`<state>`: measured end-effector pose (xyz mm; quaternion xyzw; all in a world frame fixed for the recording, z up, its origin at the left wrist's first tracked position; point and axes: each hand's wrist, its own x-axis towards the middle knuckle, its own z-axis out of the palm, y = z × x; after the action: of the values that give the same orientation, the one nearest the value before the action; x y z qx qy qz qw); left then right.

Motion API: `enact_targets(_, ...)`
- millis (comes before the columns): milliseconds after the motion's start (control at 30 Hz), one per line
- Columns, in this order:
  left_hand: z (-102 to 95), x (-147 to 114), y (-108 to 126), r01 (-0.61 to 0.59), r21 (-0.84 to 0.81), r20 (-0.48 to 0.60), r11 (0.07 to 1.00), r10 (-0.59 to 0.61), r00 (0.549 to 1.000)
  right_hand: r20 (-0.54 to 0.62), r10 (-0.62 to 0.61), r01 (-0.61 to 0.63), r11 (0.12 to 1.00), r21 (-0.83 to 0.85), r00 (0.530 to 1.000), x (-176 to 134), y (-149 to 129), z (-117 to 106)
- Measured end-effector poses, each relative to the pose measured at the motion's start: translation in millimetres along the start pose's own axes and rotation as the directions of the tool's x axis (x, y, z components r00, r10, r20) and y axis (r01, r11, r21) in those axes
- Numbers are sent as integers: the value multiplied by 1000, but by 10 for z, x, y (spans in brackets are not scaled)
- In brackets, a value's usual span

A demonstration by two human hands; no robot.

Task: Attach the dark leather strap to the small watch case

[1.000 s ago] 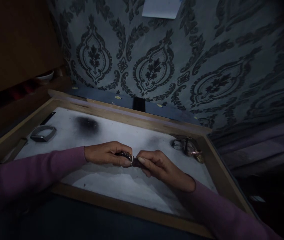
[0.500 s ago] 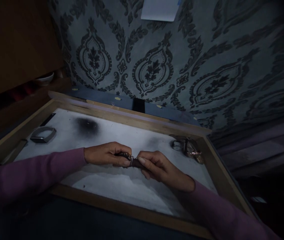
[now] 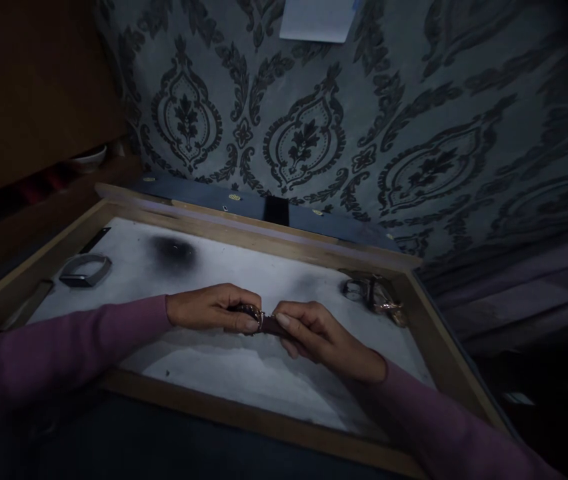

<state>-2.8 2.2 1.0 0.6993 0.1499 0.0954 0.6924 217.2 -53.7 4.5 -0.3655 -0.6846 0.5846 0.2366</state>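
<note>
Patterned wallpaper (image 3: 304, 143) rises beyond the tray (image 3: 244, 419), over which the watch (image 3: 263, 321) points left to right between my hands, left hand (image 3: 214, 309) clamped on its case (image 3: 249, 310), right hand (image 3: 320, 335) pinching its strap (image 3: 271, 325), neither nearer.

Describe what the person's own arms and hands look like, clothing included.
The left sleeve and right sleeve match: long, plain, muted purple, fairly close-fitting, ending near the wrists. The left hand and right hand are ungloved; no rings can be made out in the dim light.
</note>
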Motion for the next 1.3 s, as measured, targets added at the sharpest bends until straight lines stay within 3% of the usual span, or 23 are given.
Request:
enact_targets(933,2,2,-12,20,7,29,1000,-20,999,73,8,-8,1000,10,997,18,6,-45)
enact_targets(1133,-2,1,-3,10,102,26,995,-13,1000,21,-89,91,965,-244,996,9,-5,-20)
enact_targets(1300,11,-16,16,-24,407,-14,913,33,999,-21,-142,114,869,-482,990,-4,39,25)
